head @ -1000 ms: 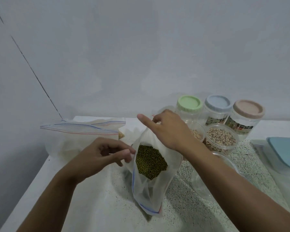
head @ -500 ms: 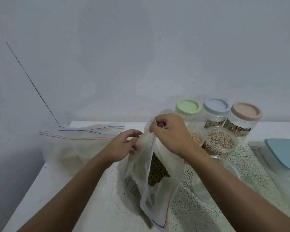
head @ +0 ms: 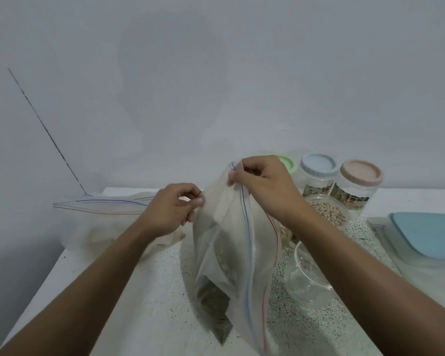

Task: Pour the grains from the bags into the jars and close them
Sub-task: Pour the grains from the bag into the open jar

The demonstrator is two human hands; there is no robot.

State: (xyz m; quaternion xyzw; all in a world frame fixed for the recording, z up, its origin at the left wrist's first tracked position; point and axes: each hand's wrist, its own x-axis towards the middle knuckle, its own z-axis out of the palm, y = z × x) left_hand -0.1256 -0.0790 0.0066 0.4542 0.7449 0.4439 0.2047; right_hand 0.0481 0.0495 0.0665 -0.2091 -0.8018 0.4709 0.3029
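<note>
A clear zip bag (head: 231,253) with green grains at its bottom stands lifted over the counter. My right hand (head: 262,187) pinches its zip edge at the top. My left hand (head: 171,210) pinches the bag's left side lower down. An open clear jar (head: 306,276) stands right of the bag, partly behind my right forearm. Behind it an open jar of pale beans (head: 329,211) sits uncovered. Three lidded jars line the wall: green lid (head: 288,163), blue lid (head: 318,165), pink lid (head: 361,172).
Another zip bag (head: 100,219) with pale contents lies at the back left of the speckled counter (head: 144,304). A flat container with a blue lid (head: 427,235) sits at the right edge. The wall stands close behind the jars.
Both hands have raised the bag by its top, pulling it upright and taller. The green grains have slid down to the bottom. The view has shifted slightly closer.
</note>
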